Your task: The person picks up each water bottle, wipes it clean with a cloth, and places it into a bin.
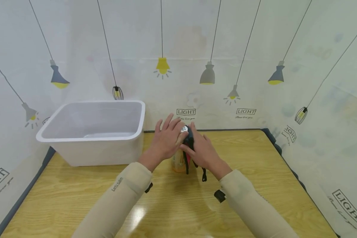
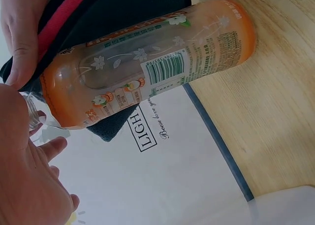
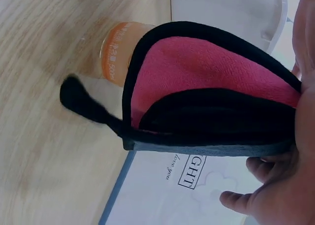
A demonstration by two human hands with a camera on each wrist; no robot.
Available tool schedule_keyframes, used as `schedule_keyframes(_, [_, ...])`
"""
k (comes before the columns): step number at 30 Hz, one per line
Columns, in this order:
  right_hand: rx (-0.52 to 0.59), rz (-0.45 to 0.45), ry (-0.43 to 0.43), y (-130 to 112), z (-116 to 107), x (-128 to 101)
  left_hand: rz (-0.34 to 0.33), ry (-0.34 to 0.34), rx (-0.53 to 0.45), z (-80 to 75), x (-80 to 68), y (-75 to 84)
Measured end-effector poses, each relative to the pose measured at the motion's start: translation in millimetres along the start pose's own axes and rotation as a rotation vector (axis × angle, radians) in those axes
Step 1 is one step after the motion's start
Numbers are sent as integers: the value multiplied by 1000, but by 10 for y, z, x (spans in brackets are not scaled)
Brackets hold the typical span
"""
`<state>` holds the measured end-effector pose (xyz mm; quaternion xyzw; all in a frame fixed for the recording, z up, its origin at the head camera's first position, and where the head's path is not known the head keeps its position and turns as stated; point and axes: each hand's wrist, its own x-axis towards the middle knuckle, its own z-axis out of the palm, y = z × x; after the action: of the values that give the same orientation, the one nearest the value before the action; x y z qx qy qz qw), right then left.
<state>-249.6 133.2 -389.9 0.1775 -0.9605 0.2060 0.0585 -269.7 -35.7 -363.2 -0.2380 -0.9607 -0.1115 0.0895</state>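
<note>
An orange plastic drink bottle (image 2: 133,62), with a white cap (image 1: 184,129), stands on the table. At its top, my left hand (image 1: 166,138) grips the cap and neck between thumb and forefinger, the other fingers spread away. My right hand (image 1: 204,148) holds a dark cloth (image 3: 211,82) against the bottle's side. Pink shows on one face of this folded cloth, black trim runs round its edge, and a black loop (image 3: 83,99) hangs from one corner. Part of the bottle is hidden behind the cloth in the right wrist view.
A large white tub (image 1: 92,145) stands on the left of the wooden table (image 1: 178,211), near the back wall. Wallpaper printed with hanging lamps (image 1: 162,64) rises behind and on both sides. Dark edging (image 1: 278,148) runs along the table's border.
</note>
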Motion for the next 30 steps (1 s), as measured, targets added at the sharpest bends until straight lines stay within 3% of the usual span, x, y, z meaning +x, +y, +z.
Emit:
schedule_keyframes(14, [-309,13,56,-79,48,-82,-1,22,26,-13,-2,-13])
schedule_keyframes(21, [-346,23,64,28,224,-189,-2,31,28,1,-14,-8])
schedule_keyframes(30, [-331,93,-77,194,649,-287,-11,27,12,30,-36,23])
